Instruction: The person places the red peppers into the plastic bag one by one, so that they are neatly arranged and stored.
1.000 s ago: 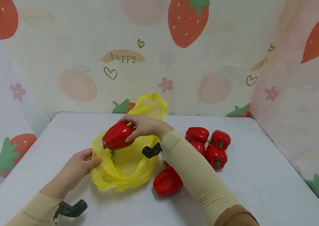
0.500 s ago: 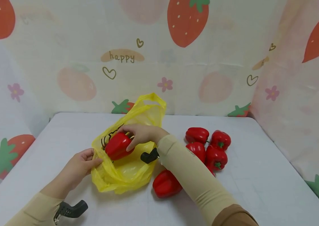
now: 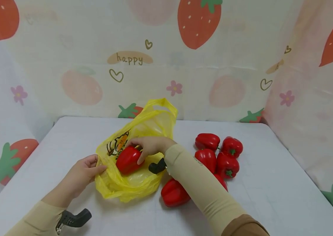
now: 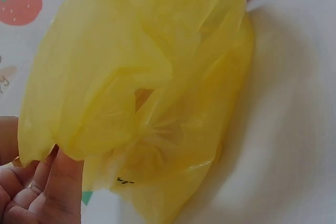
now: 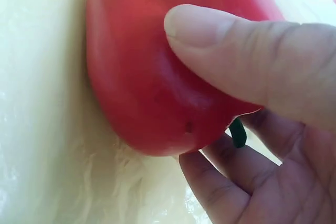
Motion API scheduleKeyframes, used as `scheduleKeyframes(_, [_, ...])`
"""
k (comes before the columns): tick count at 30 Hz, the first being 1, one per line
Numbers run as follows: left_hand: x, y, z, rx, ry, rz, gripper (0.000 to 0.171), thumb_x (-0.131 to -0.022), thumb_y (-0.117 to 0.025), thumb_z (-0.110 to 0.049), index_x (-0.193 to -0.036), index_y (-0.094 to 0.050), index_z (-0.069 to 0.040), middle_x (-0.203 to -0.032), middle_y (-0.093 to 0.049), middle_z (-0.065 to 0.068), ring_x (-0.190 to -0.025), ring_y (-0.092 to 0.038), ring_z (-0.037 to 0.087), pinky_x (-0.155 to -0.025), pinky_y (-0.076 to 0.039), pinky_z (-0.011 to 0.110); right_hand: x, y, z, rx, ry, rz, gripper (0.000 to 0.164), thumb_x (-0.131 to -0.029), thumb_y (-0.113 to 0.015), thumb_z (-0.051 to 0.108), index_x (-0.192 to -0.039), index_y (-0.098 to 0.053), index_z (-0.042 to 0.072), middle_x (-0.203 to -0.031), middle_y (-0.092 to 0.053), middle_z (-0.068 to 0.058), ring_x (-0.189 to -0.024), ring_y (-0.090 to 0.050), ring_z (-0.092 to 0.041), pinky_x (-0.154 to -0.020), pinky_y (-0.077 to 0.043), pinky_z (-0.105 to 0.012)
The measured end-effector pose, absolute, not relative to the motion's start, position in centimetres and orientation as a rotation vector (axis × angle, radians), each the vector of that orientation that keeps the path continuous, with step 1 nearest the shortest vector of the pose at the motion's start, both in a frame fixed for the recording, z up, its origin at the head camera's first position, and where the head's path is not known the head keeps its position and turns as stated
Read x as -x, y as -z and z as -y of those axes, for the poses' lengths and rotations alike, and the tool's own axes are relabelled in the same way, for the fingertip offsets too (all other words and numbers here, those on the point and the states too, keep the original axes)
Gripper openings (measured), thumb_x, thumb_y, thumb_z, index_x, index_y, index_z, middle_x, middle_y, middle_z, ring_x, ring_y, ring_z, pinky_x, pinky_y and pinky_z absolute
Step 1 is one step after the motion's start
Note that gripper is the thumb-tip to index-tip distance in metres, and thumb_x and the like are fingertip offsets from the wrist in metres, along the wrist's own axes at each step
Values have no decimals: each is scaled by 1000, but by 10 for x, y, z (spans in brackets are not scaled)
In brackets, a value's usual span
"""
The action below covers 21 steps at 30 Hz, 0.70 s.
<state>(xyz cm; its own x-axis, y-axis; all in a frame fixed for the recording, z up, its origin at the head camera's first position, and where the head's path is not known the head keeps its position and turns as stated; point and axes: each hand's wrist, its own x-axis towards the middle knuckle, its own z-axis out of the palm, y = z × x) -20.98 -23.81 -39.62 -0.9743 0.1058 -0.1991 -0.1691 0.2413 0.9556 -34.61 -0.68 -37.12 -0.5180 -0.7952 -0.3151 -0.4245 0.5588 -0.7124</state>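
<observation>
A yellow plastic bag [image 3: 154, 126] lies with its mouth spread on the table, a printed carrot picture on its inner face. My left hand [image 3: 81, 173] pinches the left edge of the bag's mouth between thumb and fingers. Inside the opening, my right hand [image 3: 151, 146] grips a red bell pepper [image 3: 129, 160]. In the right wrist view the thumb presses across this bell pepper [image 5: 142, 66], the other fingers lie around its stem end, and a short green stem shows. The left wrist view is mostly filled by the thin yellow bag [image 4: 157, 98].
Several more red bell peppers [image 3: 227, 164] are grouped to the right of the bag on the white table [image 3: 272, 196]. Another red bell pepper [image 3: 174, 193] lies nearer, partly behind my right forearm. A fabric wall with strawberry prints [image 3: 198, 26] stands behind the table.
My right hand has lowered the bell pepper deeper into the bag's mouth and slightly to the right, uncovering the carrot print. The left hand keeps its hold on the bag edge.
</observation>
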Motion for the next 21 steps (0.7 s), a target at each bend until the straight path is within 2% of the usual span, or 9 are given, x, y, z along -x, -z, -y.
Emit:
scheduleKeyframes(14, [208,396,240,76,-1814,-2281,53,-87,-62,-25,-129,-43,2,-113,-62,9,-88,-63,12,-78,-53,26,350,378,2,937,823,-2105,60,-72,-76,6,-121,-47,28,-116,-50,8,-108,-46,-14,-86,-45,-24])
scheduleKeyframes(21, [208,397,240,72,-1797,-2290,55,-88,-61,-27,-131,-41,1,-116,-61,10,-90,-62,12,-79,-52,26,350,371,1,878,905,-2012,73,-75,-73,5,-136,-34,15,-134,-43,0,-127,-36,-22,-92,-45,-28])
